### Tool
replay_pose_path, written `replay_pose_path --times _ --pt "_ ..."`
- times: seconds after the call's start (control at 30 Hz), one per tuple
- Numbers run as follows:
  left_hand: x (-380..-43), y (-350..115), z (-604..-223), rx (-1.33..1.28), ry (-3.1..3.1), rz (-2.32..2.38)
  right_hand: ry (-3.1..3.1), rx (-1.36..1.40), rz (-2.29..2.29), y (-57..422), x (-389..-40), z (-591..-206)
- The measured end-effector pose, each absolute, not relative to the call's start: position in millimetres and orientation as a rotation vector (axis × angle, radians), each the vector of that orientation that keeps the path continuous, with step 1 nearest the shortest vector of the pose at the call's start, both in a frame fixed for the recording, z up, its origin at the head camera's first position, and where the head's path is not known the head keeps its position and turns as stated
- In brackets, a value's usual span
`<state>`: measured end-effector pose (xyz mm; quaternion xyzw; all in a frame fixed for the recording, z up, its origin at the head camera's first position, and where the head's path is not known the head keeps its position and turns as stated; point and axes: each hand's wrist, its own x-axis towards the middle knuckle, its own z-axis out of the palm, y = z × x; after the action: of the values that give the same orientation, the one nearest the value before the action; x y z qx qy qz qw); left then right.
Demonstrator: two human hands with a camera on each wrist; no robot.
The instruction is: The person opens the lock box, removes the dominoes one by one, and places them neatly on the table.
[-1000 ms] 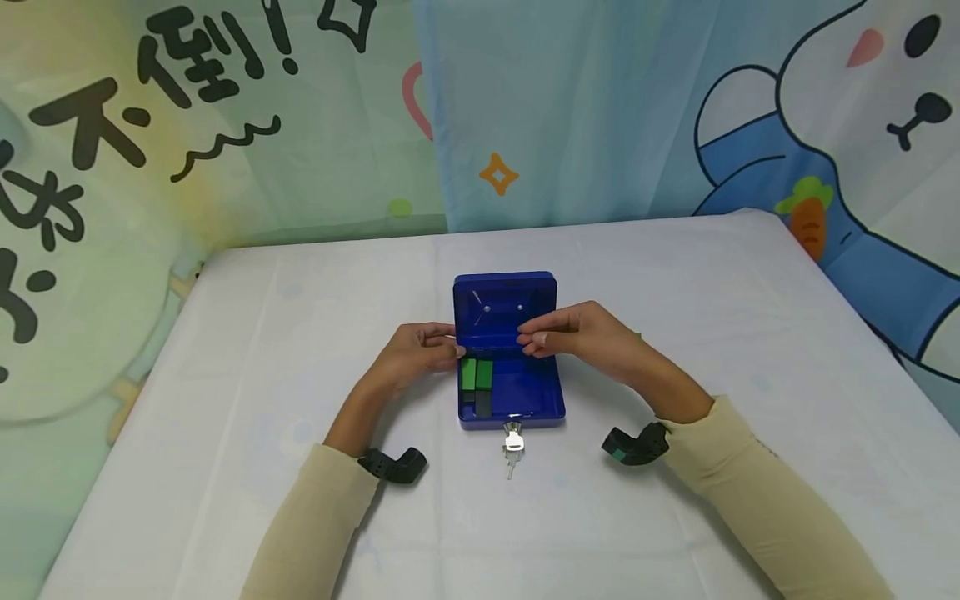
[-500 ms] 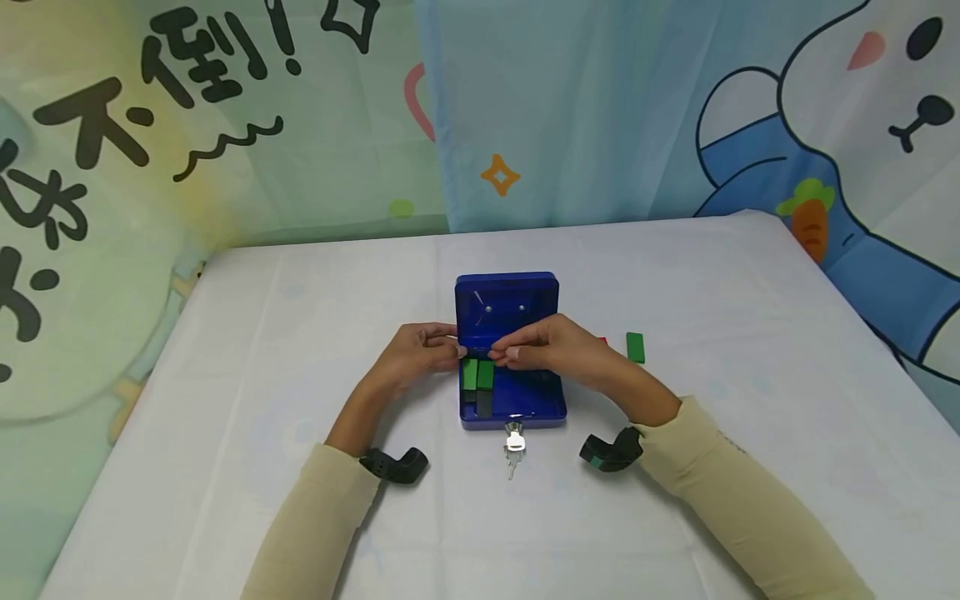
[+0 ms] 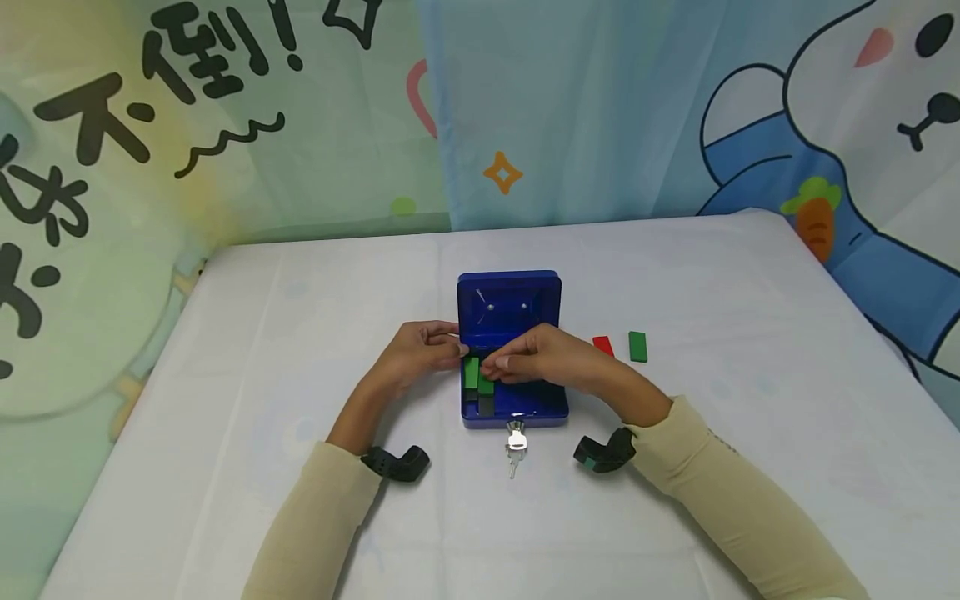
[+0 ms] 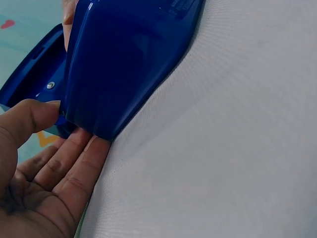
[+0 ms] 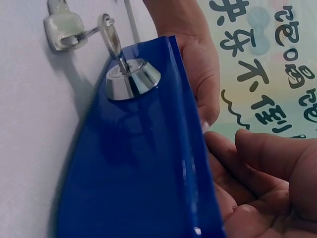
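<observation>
Lidded Box and Small Blocks: Handling and Points of Hold

The blue box (image 3: pixel 551 421) stood near the middle of the cloth-covered counter (image 3: pixel 337 292), its lid (image 3: pixel 510 293) raised at the back. Two green blocks (image 3: pixel 472 372) lay side by side inside, against the left wall. A red block (image 3: pixel 602 343), partly hidden by the right forearm, and a lone green block (image 3: pixel 637 347) lay outside, to the right of the box.

The left hand (image 3: pixel 420 346) gripped the rear left corner, thumb at the rim by the hinge and fingers against the outer wall. The right hand (image 3: pixel 536 354) reached inside, its fingertips at the nearer of the two blocks; whether it pinched anything could not be told, the fingers covering the spot.

The box was judged to be stiff, thin-walled metal, light enough to skid on cloth if nudged; its glossy finish was likely slippery. The corner hold was considered sound, though the hinge posed a pinch risk should the lid drop. The blocks appeared rigid, light and not fragile. They were best taken by the long edges between thumb and forefinger, those inside from above. The lock (image 5: pixel 133 82), with keys (image 3: pixel 517 454) attached, was judged unsuitable as a handle.
</observation>
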<state>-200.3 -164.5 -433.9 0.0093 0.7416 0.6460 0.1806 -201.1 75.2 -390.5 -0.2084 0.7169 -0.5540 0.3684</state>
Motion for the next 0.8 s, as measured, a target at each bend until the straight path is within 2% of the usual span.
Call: replay_pose_path --times 0.57,0.8 --pt "-199.2 -163.8 -431.8 0.032 2.091 1.827 1.720 -0.553 -1.452 77.6 -197.3 -390.1" --pt "-200.2 -163.8 -431.5 0.014 2.071 1.837 1.983 -0.467 -1.460 74.6 -199.0 -386.6"
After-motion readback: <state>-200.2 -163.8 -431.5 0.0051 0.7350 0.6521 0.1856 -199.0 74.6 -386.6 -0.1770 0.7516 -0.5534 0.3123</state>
